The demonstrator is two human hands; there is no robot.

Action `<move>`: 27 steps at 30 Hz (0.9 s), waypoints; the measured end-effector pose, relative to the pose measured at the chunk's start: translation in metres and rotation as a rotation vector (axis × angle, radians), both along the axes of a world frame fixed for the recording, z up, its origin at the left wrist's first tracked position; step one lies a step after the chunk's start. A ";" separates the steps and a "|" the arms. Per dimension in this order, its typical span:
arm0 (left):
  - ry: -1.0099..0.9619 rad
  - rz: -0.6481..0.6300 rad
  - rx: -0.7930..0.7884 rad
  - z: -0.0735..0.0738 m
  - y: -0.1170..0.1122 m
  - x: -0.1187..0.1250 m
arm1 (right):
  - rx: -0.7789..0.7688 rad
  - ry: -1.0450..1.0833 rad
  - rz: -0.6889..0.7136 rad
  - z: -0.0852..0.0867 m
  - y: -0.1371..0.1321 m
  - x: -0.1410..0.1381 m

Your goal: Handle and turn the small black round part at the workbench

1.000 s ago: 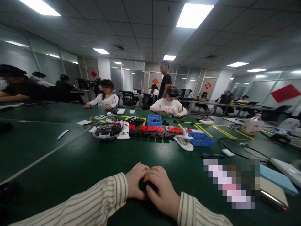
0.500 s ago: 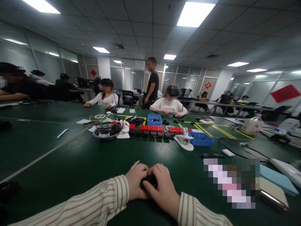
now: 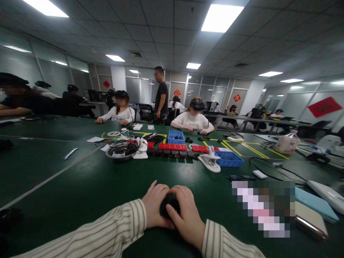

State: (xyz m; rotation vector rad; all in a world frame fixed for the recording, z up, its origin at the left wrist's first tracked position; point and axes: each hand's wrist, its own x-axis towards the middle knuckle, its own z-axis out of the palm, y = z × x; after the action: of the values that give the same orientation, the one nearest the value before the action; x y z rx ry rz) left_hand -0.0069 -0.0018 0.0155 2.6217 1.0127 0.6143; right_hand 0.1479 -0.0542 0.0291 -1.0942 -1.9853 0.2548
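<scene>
Both my hands rest together on the green table (image 3: pixel 80 186) near its front edge. My left hand (image 3: pixel 155 206) and my right hand (image 3: pixel 185 218) are curled around a small black object (image 3: pixel 168 207), which shows only as a dark patch between the fingers. I cannot make out what it is. Striped shirt sleeves cover both forearms.
Farther back lie a black bowl with cables (image 3: pixel 120 150), red and black socket strips (image 3: pixel 173 147), two blue bins (image 3: pixel 229 159), white clamp-like tools (image 3: pixel 209 162) and a metal wrench (image 3: pixel 70 153). Notebooks and a white device (image 3: pixel 322 195) sit at right. Several people sit across; one stands (image 3: pixel 161 95).
My fingers have shifted slightly around the black object. The standing person behind the table has walked from right to left.
</scene>
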 end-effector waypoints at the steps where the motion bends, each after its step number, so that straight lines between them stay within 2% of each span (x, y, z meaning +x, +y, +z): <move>1: 0.000 0.025 0.009 0.001 -0.002 0.001 | -0.015 -0.002 -0.044 -0.002 0.001 0.000; 5: 0.004 0.028 0.004 0.000 -0.005 0.003 | -0.084 -0.058 -0.154 -0.006 0.004 -0.002; 10: 0.019 -0.062 -0.052 -0.001 0.000 0.002 | -0.071 -0.084 -0.151 -0.006 0.004 -0.004; 14: 0.031 -0.123 -0.079 0.000 0.006 0.000 | -0.044 -0.068 -0.075 -0.003 0.004 -0.003; 17: 0.032 -0.171 -0.118 0.000 0.010 -0.002 | -0.026 -0.036 0.050 0.001 0.001 -0.001; 21: 0.030 -0.179 -0.140 -0.001 0.010 -0.003 | -0.002 0.009 0.155 0.007 -0.003 0.001; 23: 0.017 -0.163 -0.138 0.000 0.008 -0.004 | 0.005 0.030 0.128 0.006 -0.003 0.001; 27: 0.019 -0.109 -0.087 0.002 0.002 -0.002 | -0.002 0.046 -0.023 -0.003 0.001 0.000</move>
State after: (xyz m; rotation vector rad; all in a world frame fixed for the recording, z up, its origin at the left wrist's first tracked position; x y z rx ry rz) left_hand -0.0093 0.0003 0.0177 2.5907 0.8746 0.5097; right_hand 0.1481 -0.0529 0.0260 -1.1027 -1.9312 0.2677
